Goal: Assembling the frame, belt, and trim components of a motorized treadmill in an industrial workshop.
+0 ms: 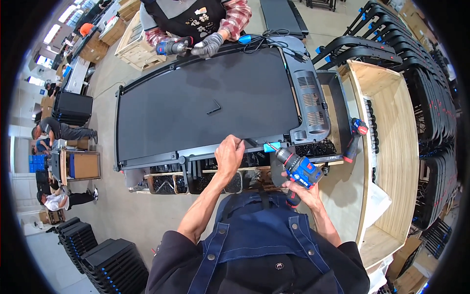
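Note:
A treadmill base with a black belt (pixel 166 108) lies in front of me. My left hand (pixel 229 154) is closed at its near side rail, and what its fingers hold, if anything, is hidden. In my right hand (pixel 306 193) is a blue and black cordless drill (pixel 299 169). The drill's bit points up and left toward a light-blue piece (pixel 271 147) on the near rail, beside the grey motor cover (pixel 309 98). Whether the bit touches anything I cannot tell. A black L-shaped hex key (pixel 214 110) rests on the belt.
Across the treadmill, a co-worker's gloved hand (pixel 208 45) is at another blue drill (pixel 171 47). A coiled black cable (pixel 267 40) lies by the cover. On the right, a red and black power tool (pixel 353 139) stands near a wooden crate (pixel 391 147). Parts bins (pixel 164 184) sit below the rail.

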The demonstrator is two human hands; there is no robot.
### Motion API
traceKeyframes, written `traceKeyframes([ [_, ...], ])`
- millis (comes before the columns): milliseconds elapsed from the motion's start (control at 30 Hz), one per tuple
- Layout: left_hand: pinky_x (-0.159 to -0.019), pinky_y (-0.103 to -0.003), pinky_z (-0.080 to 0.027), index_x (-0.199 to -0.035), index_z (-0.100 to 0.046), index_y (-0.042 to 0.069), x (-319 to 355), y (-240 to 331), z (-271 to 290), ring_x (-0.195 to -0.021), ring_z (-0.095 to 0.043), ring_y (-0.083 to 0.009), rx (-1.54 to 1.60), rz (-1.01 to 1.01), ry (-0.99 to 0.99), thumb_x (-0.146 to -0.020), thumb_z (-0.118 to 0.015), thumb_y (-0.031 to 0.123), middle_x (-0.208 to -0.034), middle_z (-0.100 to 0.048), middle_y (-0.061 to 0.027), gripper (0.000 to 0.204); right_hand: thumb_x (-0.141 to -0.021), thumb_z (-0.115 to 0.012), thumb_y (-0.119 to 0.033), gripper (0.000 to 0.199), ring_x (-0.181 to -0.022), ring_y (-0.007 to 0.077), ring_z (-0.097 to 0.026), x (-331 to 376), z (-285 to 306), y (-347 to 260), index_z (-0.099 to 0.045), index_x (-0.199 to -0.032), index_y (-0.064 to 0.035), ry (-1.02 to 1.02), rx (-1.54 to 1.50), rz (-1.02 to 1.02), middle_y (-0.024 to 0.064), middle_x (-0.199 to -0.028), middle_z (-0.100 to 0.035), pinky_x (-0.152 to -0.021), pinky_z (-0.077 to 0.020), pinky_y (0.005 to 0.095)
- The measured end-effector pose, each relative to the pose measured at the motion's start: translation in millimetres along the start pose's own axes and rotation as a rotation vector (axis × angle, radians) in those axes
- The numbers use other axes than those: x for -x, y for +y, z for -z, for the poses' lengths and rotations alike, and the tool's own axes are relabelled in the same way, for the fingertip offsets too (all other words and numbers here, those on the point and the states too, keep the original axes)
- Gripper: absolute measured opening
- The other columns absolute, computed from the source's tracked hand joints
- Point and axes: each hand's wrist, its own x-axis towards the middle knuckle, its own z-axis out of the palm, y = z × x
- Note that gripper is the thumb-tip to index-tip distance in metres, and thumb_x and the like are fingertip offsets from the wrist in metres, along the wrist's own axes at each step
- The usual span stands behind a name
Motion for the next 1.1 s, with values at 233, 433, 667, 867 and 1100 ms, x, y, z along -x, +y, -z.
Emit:
traceKeyframes([
  [233, -0.072, -0.038, -0.049, -0.095, -0.065, 0.006, -30.5, 1.3, 1.2, -0.081, -0.058, -0.0267, -0.171, -0.695, 0.022, -0.081, -0.073, 0.006, -0.084, -0.057, -0.0069, 0.016, -0.082, -0.072, 0.004, 0.048, -0.088, 0.0174, -0.073, -6.1, -1.2, -18.1, -0.059, -0.129, -0.0005, 0.009, 0.075, -0.001, 0.0135, -0.110, -0.074, -0.078, -0.0608, 0.0329],
  [433, -0.080, -0.039, -0.052, -0.097, -0.065, 0.005, -59.7, -11.0, -3.8, -0.088, -0.058, -0.0284, -0.037, -0.759, -0.150, -0.079, -0.076, 0.010, -0.091, -0.055, -0.0080, 0.022, -0.077, -0.075, -0.003, 0.041, -0.084, 0.0125, -0.069, -26.5, 0.1, -51.9, -0.065, -0.117, -0.0014, -0.027, 0.353, -0.044, 0.0068, -0.102, -0.075, -0.077, -0.0583, 0.0326],
  [667, -0.082, -0.042, -0.051, -0.092, -0.060, 0.005, -66.2, -19.9, -8.5, -0.091, -0.056, -0.0306, -0.028, -0.657, -0.259, -0.076, -0.078, 0.010, -0.094, -0.054, -0.0089, 0.025, -0.074, -0.076, -0.009, 0.035, -0.075, 0.0204, -0.062, -72.9, -20.0, -100.1, -0.063, -0.104, 0.0028, -0.186, 1.071, -0.042, 0.0115, -0.081, -0.067, -0.077, -0.0535, 0.0370],
  [867, -0.082, -0.043, -0.051, -0.089, -0.057, 0.005, -68.9, -21.4, -9.5, -0.092, -0.057, -0.0314, -0.005, -0.629, -0.250, -0.076, -0.078, 0.010, -0.094, -0.054, -0.0095, 0.025, -0.070, -0.072, -0.010, 0.025, -0.070, 0.0327, -0.069, -102.5, -32.6, -110.0, -0.065, -0.089, 0.0053, -0.246, 1.200, -0.083, 0.0190, -0.072, -0.068, -0.071, -0.0536, 0.0426],
  [1100, -0.082, -0.043, -0.051, -0.088, -0.057, 0.005, -68.0, -27.4, -13.1, -0.093, -0.057, -0.0310, 0.016, -0.606, -0.251, -0.077, -0.077, 0.012, -0.094, -0.054, -0.0097, 0.024, -0.071, -0.072, -0.011, 0.027, -0.078, 0.0431, -0.067, -116.5, -43.3, -114.8, -0.065, -0.092, 0.0038, -0.302, 1.267, -0.059, 0.0234, -0.078, -0.068, -0.075, -0.0534, 0.0458],
])
